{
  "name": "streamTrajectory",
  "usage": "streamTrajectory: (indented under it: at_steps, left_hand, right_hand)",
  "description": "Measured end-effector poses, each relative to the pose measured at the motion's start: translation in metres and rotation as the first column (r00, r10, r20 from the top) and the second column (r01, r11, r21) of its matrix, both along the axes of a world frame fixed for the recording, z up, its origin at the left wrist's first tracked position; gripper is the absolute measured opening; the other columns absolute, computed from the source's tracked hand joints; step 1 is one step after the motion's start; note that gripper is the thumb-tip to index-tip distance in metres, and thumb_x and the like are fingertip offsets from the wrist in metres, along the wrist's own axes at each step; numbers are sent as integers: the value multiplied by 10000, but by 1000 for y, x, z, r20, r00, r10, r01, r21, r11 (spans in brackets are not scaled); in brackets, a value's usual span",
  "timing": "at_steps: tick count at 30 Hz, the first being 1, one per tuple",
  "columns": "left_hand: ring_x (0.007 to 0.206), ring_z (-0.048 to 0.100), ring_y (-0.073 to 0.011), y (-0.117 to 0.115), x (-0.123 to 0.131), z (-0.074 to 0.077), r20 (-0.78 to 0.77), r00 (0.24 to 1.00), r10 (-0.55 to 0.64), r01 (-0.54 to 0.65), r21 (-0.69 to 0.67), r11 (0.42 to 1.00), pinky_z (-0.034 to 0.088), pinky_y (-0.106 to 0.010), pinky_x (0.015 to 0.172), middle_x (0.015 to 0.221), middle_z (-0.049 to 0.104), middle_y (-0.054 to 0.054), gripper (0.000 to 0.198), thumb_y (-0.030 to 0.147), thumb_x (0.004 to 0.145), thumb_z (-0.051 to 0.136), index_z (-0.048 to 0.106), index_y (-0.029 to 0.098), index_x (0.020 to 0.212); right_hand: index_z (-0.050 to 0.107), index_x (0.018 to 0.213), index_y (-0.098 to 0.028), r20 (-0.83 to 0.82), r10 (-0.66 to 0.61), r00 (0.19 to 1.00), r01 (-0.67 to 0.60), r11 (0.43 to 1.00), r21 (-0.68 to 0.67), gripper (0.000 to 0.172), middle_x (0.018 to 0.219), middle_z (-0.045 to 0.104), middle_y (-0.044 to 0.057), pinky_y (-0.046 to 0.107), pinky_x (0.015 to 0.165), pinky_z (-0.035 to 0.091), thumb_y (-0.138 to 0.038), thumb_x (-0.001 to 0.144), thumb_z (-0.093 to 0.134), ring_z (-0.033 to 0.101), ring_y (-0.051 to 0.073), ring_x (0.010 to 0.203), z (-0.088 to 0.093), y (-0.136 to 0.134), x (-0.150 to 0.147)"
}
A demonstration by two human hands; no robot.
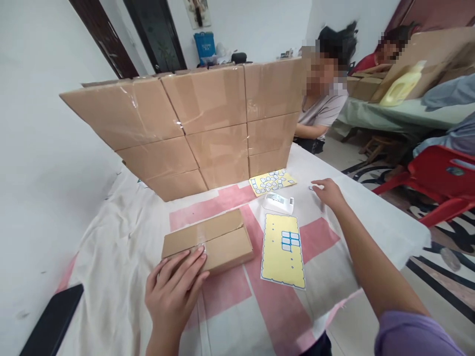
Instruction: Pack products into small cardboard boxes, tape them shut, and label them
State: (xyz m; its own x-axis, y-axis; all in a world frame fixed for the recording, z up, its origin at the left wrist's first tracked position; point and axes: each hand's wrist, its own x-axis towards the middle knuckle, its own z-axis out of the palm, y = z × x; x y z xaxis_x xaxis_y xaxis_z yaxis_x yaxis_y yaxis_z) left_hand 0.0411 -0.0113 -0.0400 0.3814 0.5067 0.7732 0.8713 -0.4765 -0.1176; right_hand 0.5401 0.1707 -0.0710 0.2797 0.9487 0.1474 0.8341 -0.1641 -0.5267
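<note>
My left hand (176,284) lies with fingers outstretched on the near edge of a flat cardboard box (222,232) sealed with clear tape. My right hand (329,192) is over the right side of the table, thumb and fingers pinching a small white piece (310,187), too small to make out fully. Between my hands lies a yellow sheet (282,269) with a blue scalloped border, dots and a small group of white squares outlined in blue. Just beyond it sits a white tape dispenser (278,203). Farther back, another yellow sheet (272,182) carries many scattered white squares.
A tall wall of taped cardboard boxes (218,123) stands across the far side of the table. A black phone-like object (54,321) lies at the lower left. One person (322,109) sits behind the boxes; a red chair (445,183) stands right.
</note>
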Motion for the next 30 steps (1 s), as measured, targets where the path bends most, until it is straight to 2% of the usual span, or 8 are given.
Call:
streamTrajectory:
  at_steps: [4,10,15,17,19,22,24,30]
  left_hand:
    - [1025,699,-212,0,-1,1,11,1000,2,-2,-34,999,425,-374,887,1117,780,45,306,242,891,685,691,295,1193]
    - [994,707,-221,2,1,3,1,1000,-13,13,-20,1000,433,-377,850,1089,787,29,266,239,891,685,709,270,1154]
    - [988,710,-226,7,-4,3,-11,1000,-26,26,-8,1000,435,-379,825,1083,789,21,263,227,868,704,718,265,1128]
    - [981,712,-222,8,-10,2,0,999,-53,53,-33,998,445,-373,821,1075,791,22,259,230,857,708,722,276,1111]
    - [979,714,-226,8,-15,1,46,997,-69,72,-65,995,460,-372,833,1061,794,18,245,237,847,710,727,289,1086]
    - [994,711,-238,7,-18,1,117,992,-45,58,-114,992,472,-381,860,1054,795,3,229,242,847,706,730,297,1068]
    - [997,709,-242,6,-18,2,123,992,-37,54,-138,989,470,-389,868,1052,795,-7,227,243,850,706,730,295,1070]
    - [1005,707,-250,5,-13,2,166,985,-46,73,-158,985,499,-421,886,1040,795,-27,217,211,832,727,733,281,1038]
  right_hand:
    - [773,1074,-150,69,108,992,-104,993,-47,305,1150,578,178,502,1034,413,-186,822,604,565,333,1107,-5,26,25]
    - [740,831,-187,117,290,950,-283,956,-73,126,1129,569,155,487,1023,408,-159,805,619,502,328,1099,1,29,43]
    - [619,874,-205,-31,347,937,-341,932,125,131,1117,555,133,441,981,409,-315,894,551,507,294,1091,32,14,10]
    - [560,878,-221,-297,517,803,-451,852,266,180,1044,551,91,378,889,441,-398,909,547,535,248,995,42,-2,-36]
    - [532,874,-222,-504,678,534,-644,713,277,217,962,546,49,337,830,439,-431,918,572,530,204,899,45,-23,-91]
    - [533,889,-212,-674,693,255,-842,502,198,222,913,553,18,301,777,422,-413,914,625,517,169,837,35,-52,-161]
    - [536,900,-203,-745,642,182,-885,437,161,234,899,552,6,284,746,415,-407,907,651,512,150,801,23,-62,-187]
    - [569,936,-187,-835,544,81,-890,416,184,280,945,614,20,281,782,435,-434,894,694,569,155,866,-12,-68,-195]
